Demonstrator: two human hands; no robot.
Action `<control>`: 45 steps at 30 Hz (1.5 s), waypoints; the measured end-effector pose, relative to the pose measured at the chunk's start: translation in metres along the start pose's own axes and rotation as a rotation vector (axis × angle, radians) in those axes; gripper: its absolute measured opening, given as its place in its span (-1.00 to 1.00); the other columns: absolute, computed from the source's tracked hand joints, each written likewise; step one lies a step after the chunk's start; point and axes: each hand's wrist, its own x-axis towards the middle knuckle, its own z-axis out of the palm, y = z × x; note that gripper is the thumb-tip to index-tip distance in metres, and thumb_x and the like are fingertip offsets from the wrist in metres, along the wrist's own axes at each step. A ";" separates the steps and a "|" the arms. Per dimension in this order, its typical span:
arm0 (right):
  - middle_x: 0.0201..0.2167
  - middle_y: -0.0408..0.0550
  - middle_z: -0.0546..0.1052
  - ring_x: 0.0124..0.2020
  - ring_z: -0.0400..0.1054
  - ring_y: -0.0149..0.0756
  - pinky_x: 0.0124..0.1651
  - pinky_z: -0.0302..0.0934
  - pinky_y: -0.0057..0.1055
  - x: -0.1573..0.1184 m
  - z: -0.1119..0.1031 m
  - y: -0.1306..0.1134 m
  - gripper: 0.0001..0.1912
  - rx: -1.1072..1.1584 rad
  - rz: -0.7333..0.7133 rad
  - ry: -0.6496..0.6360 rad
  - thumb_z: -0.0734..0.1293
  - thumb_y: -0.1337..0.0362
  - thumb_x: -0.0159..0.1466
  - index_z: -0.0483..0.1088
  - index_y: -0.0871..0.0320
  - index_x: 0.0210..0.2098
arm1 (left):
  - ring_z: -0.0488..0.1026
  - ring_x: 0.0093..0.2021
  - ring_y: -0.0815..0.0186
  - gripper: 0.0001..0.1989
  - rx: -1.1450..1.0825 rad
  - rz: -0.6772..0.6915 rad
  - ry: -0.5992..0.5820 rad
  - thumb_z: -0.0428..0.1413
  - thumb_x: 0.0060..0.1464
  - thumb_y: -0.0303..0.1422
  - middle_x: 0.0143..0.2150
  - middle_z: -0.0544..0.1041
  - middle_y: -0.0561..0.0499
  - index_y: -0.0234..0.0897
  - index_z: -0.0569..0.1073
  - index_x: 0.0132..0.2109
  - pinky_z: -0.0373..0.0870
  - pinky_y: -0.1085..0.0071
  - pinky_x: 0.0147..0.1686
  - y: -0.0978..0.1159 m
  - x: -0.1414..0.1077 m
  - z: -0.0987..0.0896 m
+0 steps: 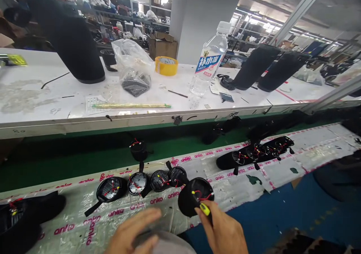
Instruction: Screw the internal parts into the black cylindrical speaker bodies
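My right hand [222, 227] is closed at the near rim of a black fabric-covered cylinder [184, 201]. Between its thumb and fingers is a small yellow-and-black piece [205, 209], whose kind I cannot make out. Red wires with a yellow connector show inside the cylinder's open end. My left hand [135, 231], smeared a little by motion, has its fingers apart and nothing in them. Beyond it, several like cylinders stand with open ends up, among them one with a strap [111, 189] at the left and one with a bright inside [138, 183].
Plastic sheeting printed in pink [156, 200] covers the low bench. More black cylinders [254, 152] lie farther right, and others [19, 220] at the left edge. On the white shelf [166, 92] are a water bottle [210, 60], yellow tape [166, 66] and a plastic bag [132, 62].
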 end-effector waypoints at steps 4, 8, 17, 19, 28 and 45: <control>-0.52 -0.06 0.57 -0.53 0.55 -0.16 -0.51 0.22 -0.41 0.018 0.021 0.034 -0.53 -0.087 0.091 -0.025 0.02 0.00 0.57 0.42 0.15 -0.14 | 0.54 0.12 -0.13 -0.49 0.290 -0.100 0.318 0.08 0.20 0.03 0.25 0.52 -0.14 -0.11 0.48 0.17 0.51 -0.02 0.11 -0.017 0.077 -0.054; -0.50 0.05 0.59 -0.53 0.55 -0.12 -0.51 0.21 -0.39 0.041 0.061 0.050 -0.41 -0.096 0.136 0.006 -0.08 0.02 0.59 0.44 0.23 -0.12 | 0.19 0.41 -0.27 -0.21 0.416 -0.094 0.364 0.16 0.13 -0.12 0.46 0.14 -0.39 -0.39 0.15 0.40 0.24 -0.14 0.31 -0.040 0.156 -0.082; -0.46 0.00 0.63 -0.47 0.59 -0.12 -0.46 0.31 -0.39 0.046 0.088 0.052 -0.44 0.037 0.138 -0.017 0.00 -0.01 0.58 0.50 0.20 -0.01 | 0.27 0.34 -0.15 -0.36 0.465 -0.115 0.268 0.26 0.20 -0.29 0.40 0.26 -0.22 -0.22 0.24 0.36 0.29 -0.20 0.25 -0.077 0.219 -0.076; -0.43 0.01 0.65 -0.47 0.59 -0.11 -0.45 0.35 -0.37 0.039 0.084 0.054 -0.45 0.063 0.144 -0.008 0.02 -0.03 0.57 0.48 0.20 0.08 | 0.36 0.27 -0.10 -0.39 0.436 -0.125 0.289 0.26 0.21 -0.28 0.34 0.34 -0.22 -0.23 0.27 0.33 0.35 -0.17 0.21 -0.076 0.220 -0.074; -0.23 0.04 0.67 -0.34 0.62 -0.09 -0.32 0.48 -0.29 0.026 0.065 0.054 -0.53 0.196 0.127 0.136 0.13 -0.08 0.52 0.46 0.12 0.03 | 0.28 0.37 -0.13 0.00 0.092 -0.113 0.478 0.39 -0.08 -0.17 0.32 0.37 -0.29 -0.28 0.07 0.39 0.18 -0.09 0.37 -0.027 0.167 -0.101; -0.11 0.04 0.64 -0.10 0.55 0.03 0.02 0.40 -0.18 0.049 0.041 -0.094 -0.30 0.797 0.378 -0.071 0.34 -0.30 0.22 0.45 0.06 0.14 | 0.59 0.04 -0.11 -0.50 -0.956 -0.291 0.170 0.34 -0.01 -0.09 -0.02 0.71 -0.14 -0.23 0.59 0.05 0.54 0.13 -0.02 0.058 0.031 -0.039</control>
